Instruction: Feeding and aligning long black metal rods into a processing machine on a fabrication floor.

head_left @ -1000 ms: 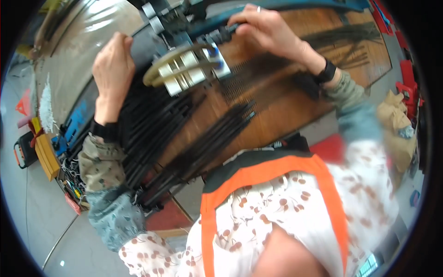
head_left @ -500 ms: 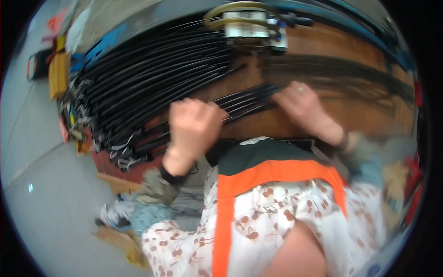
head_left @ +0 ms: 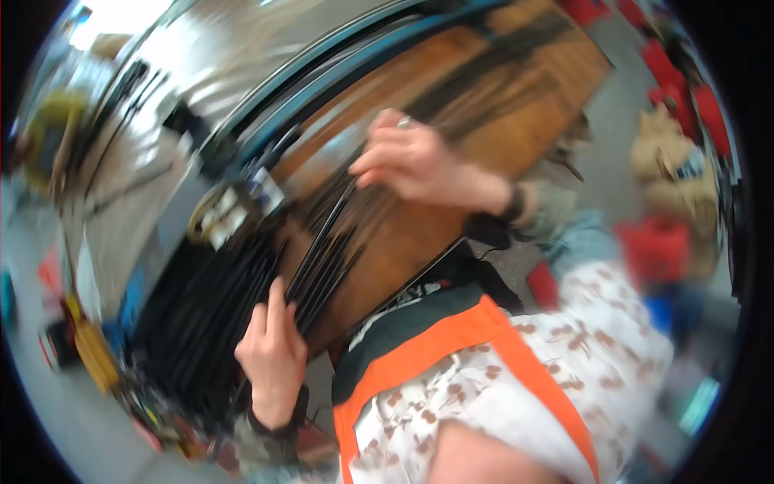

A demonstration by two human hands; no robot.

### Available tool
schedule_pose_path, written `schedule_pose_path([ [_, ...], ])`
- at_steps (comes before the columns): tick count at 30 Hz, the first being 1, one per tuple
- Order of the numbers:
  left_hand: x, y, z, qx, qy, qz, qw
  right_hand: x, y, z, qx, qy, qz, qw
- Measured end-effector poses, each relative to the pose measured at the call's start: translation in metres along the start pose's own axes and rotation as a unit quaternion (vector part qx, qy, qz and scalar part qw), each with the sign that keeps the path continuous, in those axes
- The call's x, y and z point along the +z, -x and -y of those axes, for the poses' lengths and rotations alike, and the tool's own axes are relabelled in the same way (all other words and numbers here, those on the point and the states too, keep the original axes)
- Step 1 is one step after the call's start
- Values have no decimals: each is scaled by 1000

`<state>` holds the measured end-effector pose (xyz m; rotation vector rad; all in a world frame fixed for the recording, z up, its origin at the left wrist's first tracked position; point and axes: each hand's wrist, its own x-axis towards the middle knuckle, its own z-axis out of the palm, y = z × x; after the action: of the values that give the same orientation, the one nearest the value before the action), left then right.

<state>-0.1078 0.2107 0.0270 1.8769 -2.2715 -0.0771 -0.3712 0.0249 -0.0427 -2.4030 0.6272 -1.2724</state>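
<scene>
My right hand (head_left: 411,161) is over the wooden worktop, its fingertips pinched on the upper end of a thin black tube (head_left: 324,232). The tube slants down to my left hand (head_left: 274,355), whose fingers are closed around its lower part with the index finger reaching forward; the exact grip is partly hidden. Beside that tube lie several loose black tubes (head_left: 334,270). A large bundle of similar black tubes (head_left: 197,323) lies left of my left hand, blurred by motion.
A small bench device with a yellowish ring (head_left: 218,216) stands beyond the bundle. More dark strands (head_left: 484,73) lie along the far part of the wooden worktop (head_left: 556,97). Blue rails (head_left: 322,68) edge its back. Brown sacks (head_left: 673,161) and red containers (head_left: 657,246) are at the right.
The view has swung to the right. My right hand has lifted away from the bunch of tubes with one tube's end. My left hand's index finger is now stretched out.
</scene>
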Motion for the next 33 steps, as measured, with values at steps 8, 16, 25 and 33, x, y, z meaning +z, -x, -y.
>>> schedule_pose_path([
  [8, -51, -52, 21, 80, -44, -12, 996, -28, 22, -14, 83, -58, -54, 993],
  [16, -55, -105, 8, 162, -66, 9, 985, -20, -13, 0, -22, -17, -158, 987],
  [25, -54, -119, 23, 173, -23, -48, 984, -13, -22, -25, -82, 215, -155, 961],
  [33, -144, -84, 171, 3, -196, -285, 938, -12, -57, -68, 188, 112, -30, 975],
])
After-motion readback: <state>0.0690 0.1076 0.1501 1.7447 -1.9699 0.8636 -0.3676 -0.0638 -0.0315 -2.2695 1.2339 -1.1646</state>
